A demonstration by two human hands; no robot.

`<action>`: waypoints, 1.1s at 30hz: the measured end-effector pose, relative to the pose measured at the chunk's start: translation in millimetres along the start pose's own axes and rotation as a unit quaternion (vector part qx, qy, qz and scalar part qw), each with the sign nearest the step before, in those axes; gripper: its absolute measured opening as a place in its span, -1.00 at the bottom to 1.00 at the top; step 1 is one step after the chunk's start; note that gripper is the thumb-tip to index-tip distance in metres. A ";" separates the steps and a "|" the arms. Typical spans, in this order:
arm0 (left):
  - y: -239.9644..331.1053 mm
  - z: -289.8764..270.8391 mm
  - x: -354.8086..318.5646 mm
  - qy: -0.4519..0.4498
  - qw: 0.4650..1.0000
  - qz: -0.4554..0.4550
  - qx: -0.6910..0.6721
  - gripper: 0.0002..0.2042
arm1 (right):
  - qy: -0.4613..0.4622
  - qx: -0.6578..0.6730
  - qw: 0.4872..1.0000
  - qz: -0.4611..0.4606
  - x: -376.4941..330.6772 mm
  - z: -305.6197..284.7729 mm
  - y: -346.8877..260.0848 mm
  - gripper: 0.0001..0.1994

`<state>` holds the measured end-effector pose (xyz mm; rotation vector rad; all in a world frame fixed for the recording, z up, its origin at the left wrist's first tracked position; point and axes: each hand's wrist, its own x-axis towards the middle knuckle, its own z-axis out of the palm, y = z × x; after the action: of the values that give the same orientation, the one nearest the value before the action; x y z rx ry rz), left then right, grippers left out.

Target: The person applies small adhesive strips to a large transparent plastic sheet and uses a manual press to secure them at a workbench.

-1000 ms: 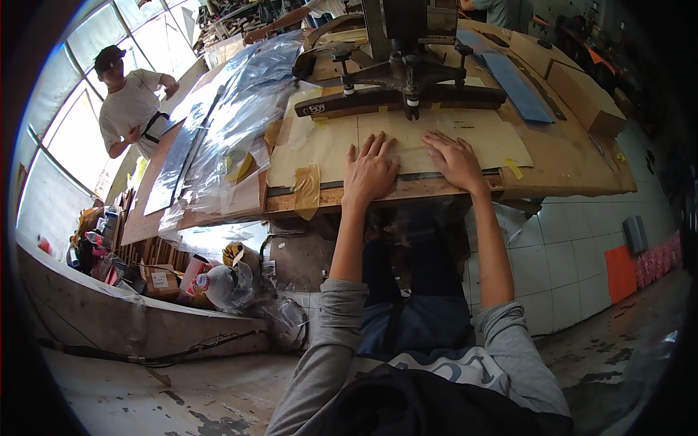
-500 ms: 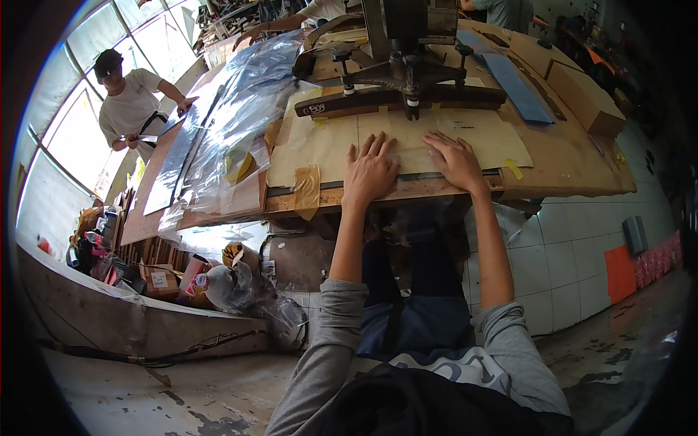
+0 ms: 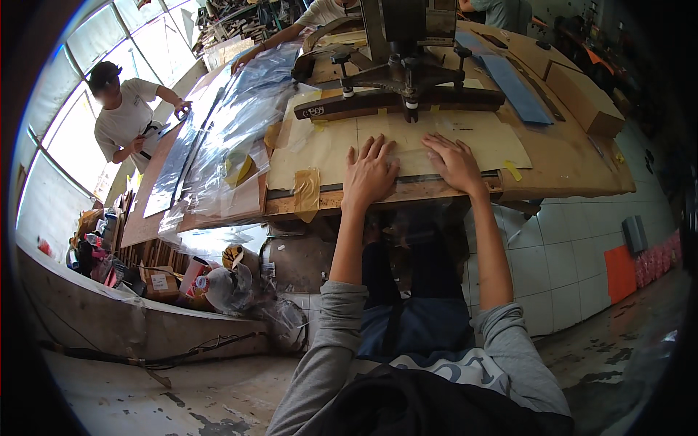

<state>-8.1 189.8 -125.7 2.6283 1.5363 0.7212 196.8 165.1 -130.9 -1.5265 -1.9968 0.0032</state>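
Observation:
A pale yellow sheet [image 3: 331, 145] lies over the near part of the table. My left hand [image 3: 370, 170] rests palm down on it, fingers stretched out. To its right, my right hand [image 3: 454, 161] lies flat too, fingers slightly spread. Neither holds anything. Just beyond my fingertips stands a dark metal machine head [image 3: 409, 76] with a short foot at its lower end. Behind that foot runs a curved dark wooden bar [image 3: 342, 106]. A strip of brownish tape [image 3: 307, 192] hangs over the table's front edge, left of my left hand.
Clear plastic sheeting [image 3: 240, 131] covers the table's left part, with a yellow tape roll [image 3: 238, 168] on it. On the right are a blue strip [image 3: 516, 87] and a cardboard box [image 3: 585, 98]. A co-worker [image 3: 127, 112] stands far left. Boxes and bags [image 3: 163, 280] crowd the lower left.
My hands stay in place on the sheet. The co-worker at the far left has shifted slightly, hands raised a little. Another person's arm at the back has reached further over the plastic.

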 end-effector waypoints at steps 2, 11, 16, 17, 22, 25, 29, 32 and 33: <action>-0.4 0.9 0.2 0.004 1.000 0.001 0.000 -0.56 | 0.001 -0.001 1.000 -0.001 0.2 0.6 0.8 -0.66; -1.2 0.7 0.2 0.007 1.000 0.008 0.004 -0.55 | -0.003 -0.006 1.000 0.003 0.1 0.4 0.6 -0.67; -0.6 0.1 -1.0 0.006 1.000 0.002 -0.001 -0.55 | -0.004 -0.007 1.000 0.004 -0.1 2.6 1.3 -0.66; -0.5 0.0 -0.8 0.006 1.000 0.002 -0.001 -0.55 | -0.005 -0.007 1.000 0.004 -0.1 2.5 1.4 -0.66; 0.5 -1.1 0.1 0.002 1.000 0.001 -0.002 -0.56 | 0.002 -0.008 1.000 0.001 -0.2 2.1 2.2 -0.67; -0.4 0.8 0.6 0.004 1.000 0.000 0.000 -0.56 | 0.004 -0.007 1.000 -0.002 0.6 1.7 1.9 -0.67; -0.6 0.2 0.4 0.007 1.000 0.003 -0.002 -0.57 | 0.008 -0.004 1.000 -0.003 0.6 1.4 1.2 -0.67; 0.5 0.3 -0.2 0.006 1.000 0.001 -0.006 -0.57 | 0.008 -0.006 1.000 -0.001 -0.2 0.9 1.1 -0.67; 0.4 0.1 -0.4 0.007 1.000 0.001 -0.007 -0.56 | 0.007 -0.004 1.000 0.000 -0.2 1.2 1.3 -0.67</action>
<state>-7.9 189.3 -125.9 2.6208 1.5267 0.7485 197.4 165.7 -132.4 -1.5267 -1.9879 -0.0151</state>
